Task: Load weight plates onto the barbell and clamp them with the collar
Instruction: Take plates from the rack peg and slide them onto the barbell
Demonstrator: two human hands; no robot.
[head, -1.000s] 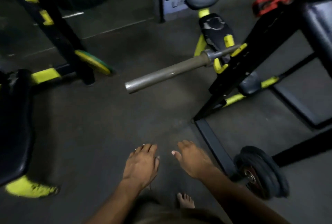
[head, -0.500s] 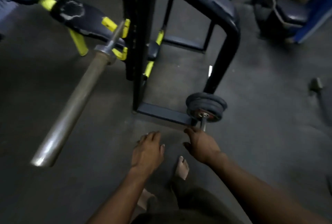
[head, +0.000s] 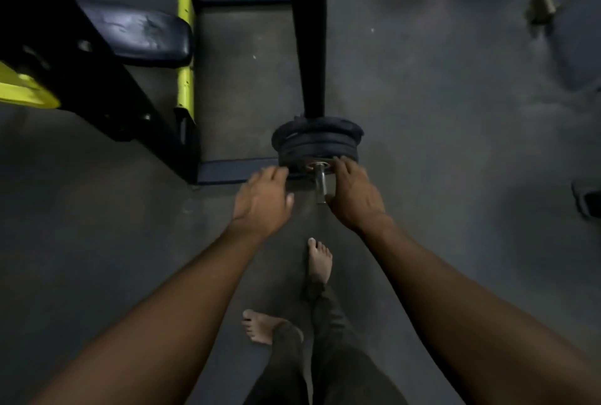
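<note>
A stack of black weight plates [head: 317,141] hangs on a short steel peg [head: 321,184] low on the rack's base. My left hand [head: 263,198] reaches the left rim of the front plate, fingers spread and curled, fingertips touching it. My right hand [head: 354,196] lies on the right side of the same plate, next to the peg, with its thumb beside the peg's end. Neither hand has closed around the plate. The barbell and the collar are out of view.
The black rack's upright [head: 310,30] rises just behind the plates, and its floor bar [head: 234,170] runs left. A yellow-and-black bench frame with a dark pad [head: 143,34] fills the upper left. My bare feet [head: 320,261] stand behind my hands. A small object [head: 540,9] lies far right.
My view has swung down and right, and the barbell has left the frame. Both hands have moved forward from mid-air to the plate stack and now touch its front plate.
</note>
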